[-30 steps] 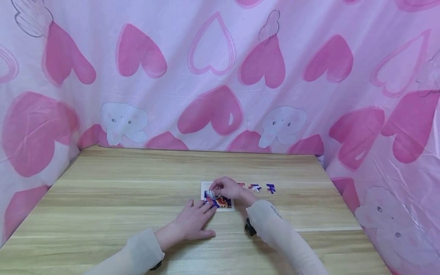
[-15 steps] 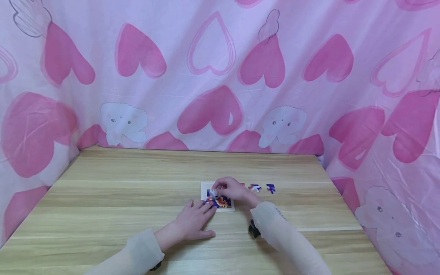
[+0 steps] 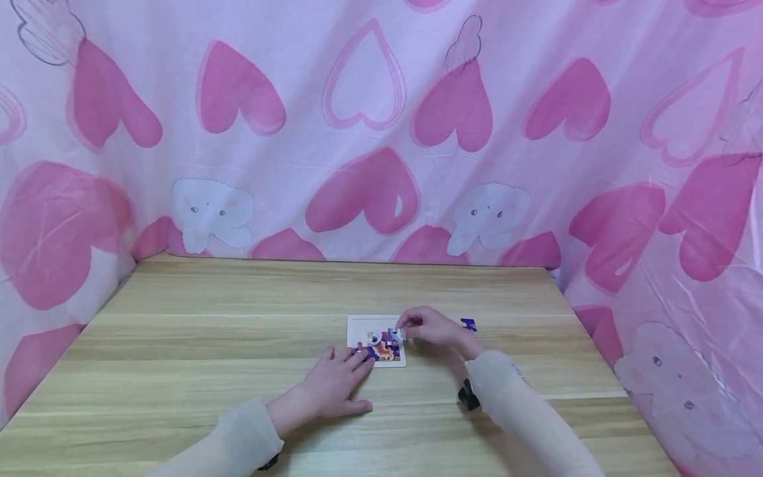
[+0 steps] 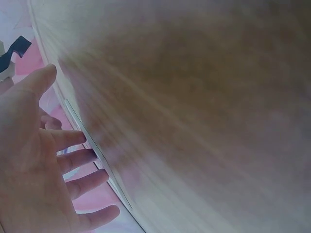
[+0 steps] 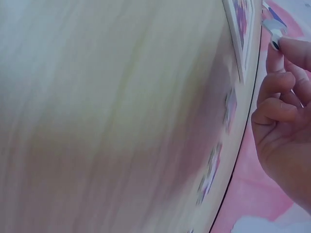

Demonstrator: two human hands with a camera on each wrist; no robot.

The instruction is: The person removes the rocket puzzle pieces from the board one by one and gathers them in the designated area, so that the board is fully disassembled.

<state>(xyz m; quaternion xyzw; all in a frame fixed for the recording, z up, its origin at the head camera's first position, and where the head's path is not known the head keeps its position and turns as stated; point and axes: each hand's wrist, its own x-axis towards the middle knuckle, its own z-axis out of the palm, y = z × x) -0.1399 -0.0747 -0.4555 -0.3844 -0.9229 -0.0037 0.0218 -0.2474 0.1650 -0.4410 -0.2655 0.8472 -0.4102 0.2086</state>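
A white-rimmed puzzle tray [image 3: 357, 322] lies on the table, with a partly filled picture [image 3: 384, 351] in dark blue and orange along its lower part. My right hand [image 3: 434, 326] pinches a puzzle piece [image 3: 395, 336] between thumb and index finger, over the tray's right side. In the right wrist view, that piece [image 5: 274, 26] is seen edge-on, raised above the table, and the other fingers are curled. My left hand [image 3: 335, 387] lies with fingers spread, fingertips on the tray's lower left corner. Its palm and straight fingers show in the left wrist view.
A loose puzzle piece [image 3: 469, 325] lies right of the tray. In the right wrist view, other loose pieces [image 5: 210, 172] lie in a row beside it; my right hand hides some from the head view. A pink heart-patterned curtain [image 3: 363, 192] stands behind the wooden table [image 3: 238, 291].
My right hand has moved right with the pinched piece, from above the tray's middle to its right side. It now covers loose pieces seen before. My left hand has stayed put.
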